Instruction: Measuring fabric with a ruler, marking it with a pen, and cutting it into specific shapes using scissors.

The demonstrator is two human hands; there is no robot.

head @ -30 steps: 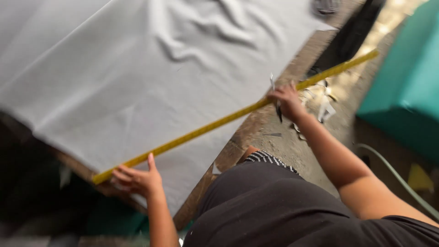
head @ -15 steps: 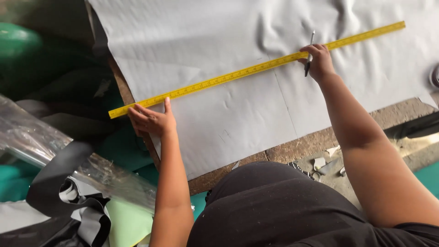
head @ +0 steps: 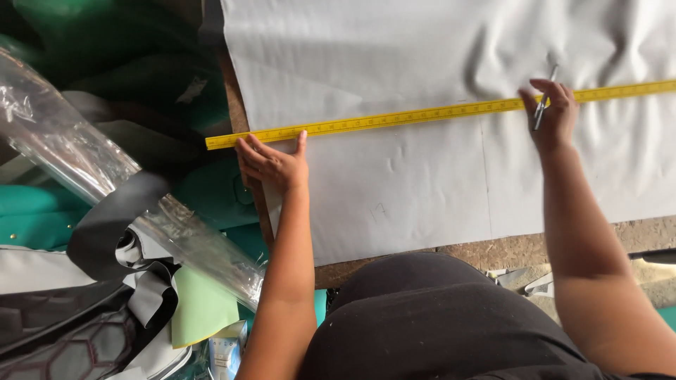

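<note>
Head view looks down on a pale grey sheet of material (head: 422, 141) spread over a worn wooden table (head: 521, 250); a long yellow ruler (head: 394, 118) lies across the sheet, running from beyond its left edge up toward the right border of the picture. The left hand (head: 273, 162) lies flat and unclenched, fingers spread, its fingertips pressing the ruler's near edge close to the left end; it grips nothing. The right hand (head: 553, 112) rests on the ruler far along to the right, fingers closed around a slim silver pen (head: 543, 98) held upright against the yellow edge. A faint drawn line runs down the sheet below that hand (thin, hard to follow). Left of the table sit a roll of clear plastic film (head: 105, 190), green upholstery pieces (head: 42, 204) and black and grey material scraps (head: 84, 309); no container shows its contents.
</note>
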